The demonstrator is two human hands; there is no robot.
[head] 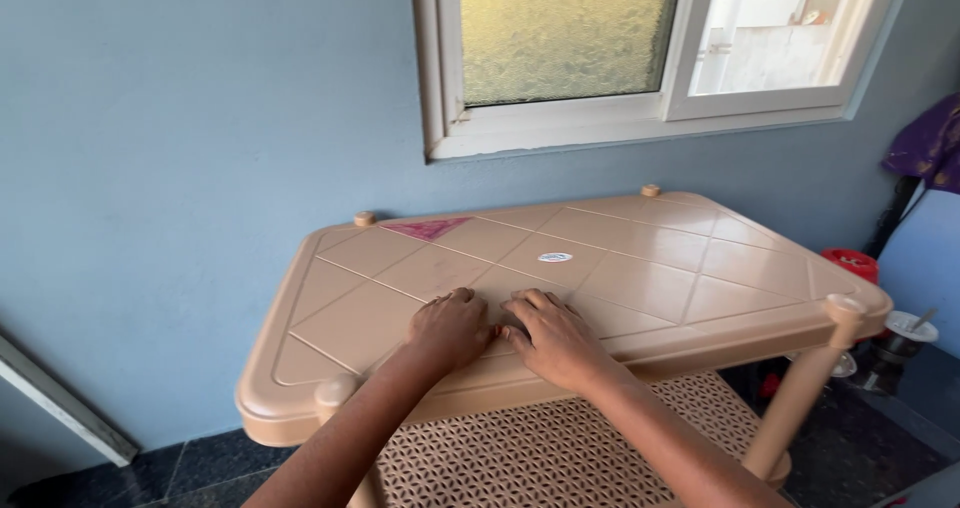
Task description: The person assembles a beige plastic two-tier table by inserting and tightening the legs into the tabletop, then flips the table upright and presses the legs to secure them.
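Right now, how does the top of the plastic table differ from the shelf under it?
The table top is a solid, glossy surface with raised diagonal lines, while the lower shelf is a perforated lattice. The top carries a red sticker and a small oval sticker; the shelf shows none. Both the left hand and the right hand rest flat on the top, not on the shelf. Both are the same beige plastic.

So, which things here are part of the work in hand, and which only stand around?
In hand:
- left hand, flat on the table top
- right hand, flat beside it
- beige plastic table

Standing around:
- window
- red container
- purple cloth
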